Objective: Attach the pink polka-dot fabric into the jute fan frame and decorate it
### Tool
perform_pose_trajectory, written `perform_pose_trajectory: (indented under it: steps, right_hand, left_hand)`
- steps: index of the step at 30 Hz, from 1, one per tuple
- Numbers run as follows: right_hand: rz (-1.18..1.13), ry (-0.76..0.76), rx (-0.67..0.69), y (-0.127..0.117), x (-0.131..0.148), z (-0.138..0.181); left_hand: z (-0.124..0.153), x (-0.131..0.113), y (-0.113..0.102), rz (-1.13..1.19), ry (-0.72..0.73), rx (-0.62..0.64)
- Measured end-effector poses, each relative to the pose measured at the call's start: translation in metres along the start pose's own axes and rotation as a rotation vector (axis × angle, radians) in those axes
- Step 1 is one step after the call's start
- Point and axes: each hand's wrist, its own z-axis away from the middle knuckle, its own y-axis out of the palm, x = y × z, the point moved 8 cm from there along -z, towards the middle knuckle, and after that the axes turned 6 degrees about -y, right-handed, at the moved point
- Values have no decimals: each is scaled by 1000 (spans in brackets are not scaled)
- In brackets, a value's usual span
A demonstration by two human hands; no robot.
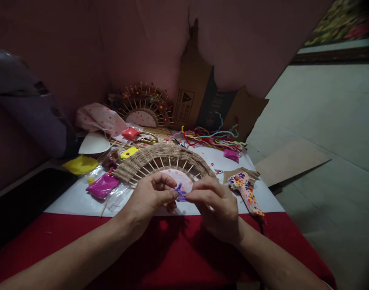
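Note:
Between my hands is a small purple pipe cleaner (pixel 181 193), bent into loops. My left hand (pixel 152 195) pinches it from the left between thumb and finger. From the other side, the thumb and finger of my right hand (pixel 216 205) grip its right edge. Just behind the hands lies a half-round fan (pixel 163 155) of sticks with brown twine woven through its outer band. A pale dotted half-disc (pixel 181 177) forms its centre, partly covered by my fingers.
A glue gun (pixel 245 187) in flowered cover lies right. Pipe cleaners (pixel 208 139) are heaped at the back, before torn cardboard (pixel 193 92). A finished fan (pixel 142 106) leans on the wall. Magenta (pixel 102 186) and yellow (pixel 80 164) clay packets lie left on the white sheet.

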Motion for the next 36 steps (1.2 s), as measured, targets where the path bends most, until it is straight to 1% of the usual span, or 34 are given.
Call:
perform_pose_trajectory:
  steps: [3,5,7,9,14,18,21,25,28,32,36]
  right_hand:
    - [-4,-95,31,8,15,-3]
    - [10,-96,36,11,17,-6]
    - [0,-36,37,11,13,-9]
    - [-56,66,50,10,3,-12]
    - [-206,312,37,5,-31,-9]
    - [-300,469,56,9,-55,2]
    - [-373,513,55,12,-61,7]
    - [-383,524,64,16,-59,8]
    - [-409,527,77,20,-55,7]
    - [-420,481,100,23,-45,5]
    - [-405,446,113,24,-37,4]
  left_hand:
    - [-1,1,-1,19,3,-5]
    - [0,3,4,16,-7,54]
    - [2,3,13,5,-9,148]
    - [6,2,21,-7,5,224]
    - [12,-1,28,0,31,292]
    - [13,-6,24,4,58,254]
    - [14,-11,20,21,87,203]
    - [14,-19,14,33,148,143]
    - [15,-24,10,-2,198,88]
    - [16,-28,2,-43,252,-8]
    - [16,-28,-1,-40,272,-51]
